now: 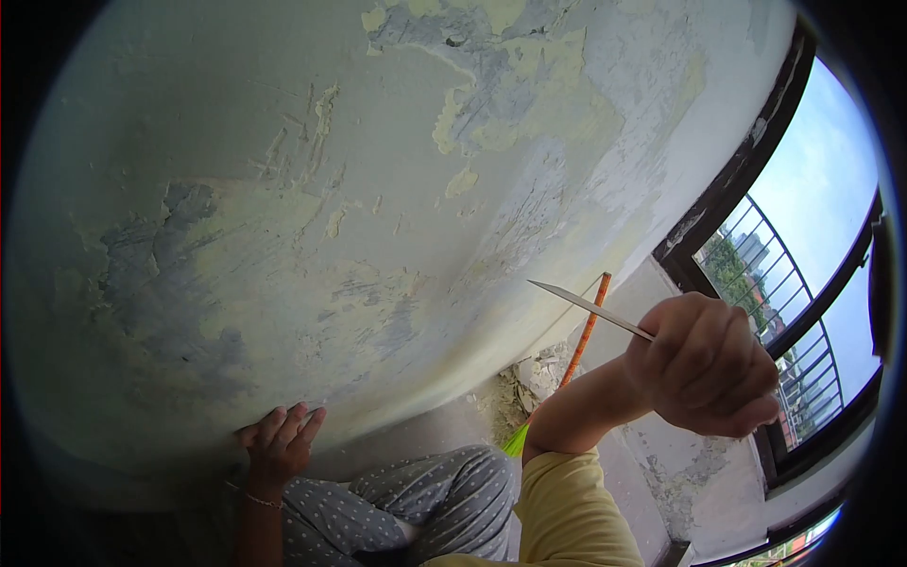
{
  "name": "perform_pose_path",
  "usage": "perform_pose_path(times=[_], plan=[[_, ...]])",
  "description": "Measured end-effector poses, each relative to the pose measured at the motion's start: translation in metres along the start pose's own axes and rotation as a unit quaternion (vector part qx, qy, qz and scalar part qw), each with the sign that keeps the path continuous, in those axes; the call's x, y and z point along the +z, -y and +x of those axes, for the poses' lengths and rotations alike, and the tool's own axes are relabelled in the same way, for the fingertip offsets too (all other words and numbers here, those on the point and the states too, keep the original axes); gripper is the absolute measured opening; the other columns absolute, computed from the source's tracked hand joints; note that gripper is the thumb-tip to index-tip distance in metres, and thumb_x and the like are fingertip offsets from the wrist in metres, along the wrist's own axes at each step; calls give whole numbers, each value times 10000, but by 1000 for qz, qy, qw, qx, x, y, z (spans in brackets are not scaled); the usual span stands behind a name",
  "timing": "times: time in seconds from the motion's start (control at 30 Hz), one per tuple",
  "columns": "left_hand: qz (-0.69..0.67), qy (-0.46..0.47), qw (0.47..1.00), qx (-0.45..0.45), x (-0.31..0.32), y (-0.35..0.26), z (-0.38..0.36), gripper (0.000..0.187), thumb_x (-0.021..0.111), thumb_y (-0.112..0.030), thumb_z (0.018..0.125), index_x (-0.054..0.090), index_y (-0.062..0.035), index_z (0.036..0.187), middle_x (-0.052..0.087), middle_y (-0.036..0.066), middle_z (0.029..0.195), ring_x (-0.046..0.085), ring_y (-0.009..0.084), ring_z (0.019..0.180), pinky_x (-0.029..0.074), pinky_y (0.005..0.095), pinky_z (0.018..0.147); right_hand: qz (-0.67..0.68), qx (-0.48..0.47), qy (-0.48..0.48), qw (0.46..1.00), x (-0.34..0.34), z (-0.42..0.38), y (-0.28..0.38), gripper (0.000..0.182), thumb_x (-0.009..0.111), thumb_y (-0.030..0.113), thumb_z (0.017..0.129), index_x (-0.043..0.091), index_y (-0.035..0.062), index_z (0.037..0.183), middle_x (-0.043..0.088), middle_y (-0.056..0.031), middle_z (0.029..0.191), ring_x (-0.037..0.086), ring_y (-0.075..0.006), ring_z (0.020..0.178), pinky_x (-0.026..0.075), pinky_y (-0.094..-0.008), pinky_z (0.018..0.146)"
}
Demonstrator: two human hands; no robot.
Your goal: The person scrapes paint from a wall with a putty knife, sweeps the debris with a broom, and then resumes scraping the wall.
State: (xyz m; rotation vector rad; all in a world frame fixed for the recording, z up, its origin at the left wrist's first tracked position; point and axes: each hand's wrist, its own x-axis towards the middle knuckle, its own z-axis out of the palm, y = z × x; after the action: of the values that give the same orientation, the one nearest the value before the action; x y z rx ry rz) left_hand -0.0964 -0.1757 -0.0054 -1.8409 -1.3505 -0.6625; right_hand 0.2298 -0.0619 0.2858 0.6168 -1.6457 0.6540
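My right hand (704, 364) is raised at the right, its fingers wrapped round a thin tool whose narrow, pointed metal blade (590, 307) extends left toward the wall. The handle is hidden in the fist. Low on the left, my left hand (283, 437) rests its spread fingertips against the wall and holds nothing. The wall (378, 170) has peeling paint, scratches, and grey and yellowish bare patches.
An orange stick (588, 326) with a bright green end leans near the wall's base, beside rubble (539, 373). A dark-framed window (737, 180) with a railing outside is at the right. My bent legs (425, 501) are below.
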Motion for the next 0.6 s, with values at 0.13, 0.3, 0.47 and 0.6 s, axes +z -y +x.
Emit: perform_pose_path(times=[0.13,0.3,0.47,0.6], plan=[[-2,4,1000,-8,0,-1,-1,332,596,-113,889,675,-329,1128,550,-92,1244,414,142,1243,266,358,958,-56,60,-12,997,-4,-17,-44,400,514,199,974,376,84,617,374,-38,415,272,-125,293,245,-283,268],[2,8,1000,-4,-2,-1,-1,327,595,-115,891,673,-333,1123,551,-90,1244,410,143,1249,261,358,963,-20,63,-13,998,-15,-6,-32,407,461,211,992,361,112,610,350,-3,413,288,-95,292,247,-248,257],[3,5,1000,-4,0,-1,-1,322,593,-122,895,671,-338,1120,546,-86,1248,408,146,1251,259,360,967,4,-3,21,1000,-3,-2,9,437,477,288,997,372,121,607,358,16,420,313,-84,290,277,-213,247],[5,-5,1000,-2,1,-1,-1,306,585,-139,902,671,-340,1117,545,-87,1248,403,147,1251,255,361,971,-87,52,22,995,3,-13,-48,366,407,206,998,349,125,646,337,16,423,275,-74,281,269,-249,237]])
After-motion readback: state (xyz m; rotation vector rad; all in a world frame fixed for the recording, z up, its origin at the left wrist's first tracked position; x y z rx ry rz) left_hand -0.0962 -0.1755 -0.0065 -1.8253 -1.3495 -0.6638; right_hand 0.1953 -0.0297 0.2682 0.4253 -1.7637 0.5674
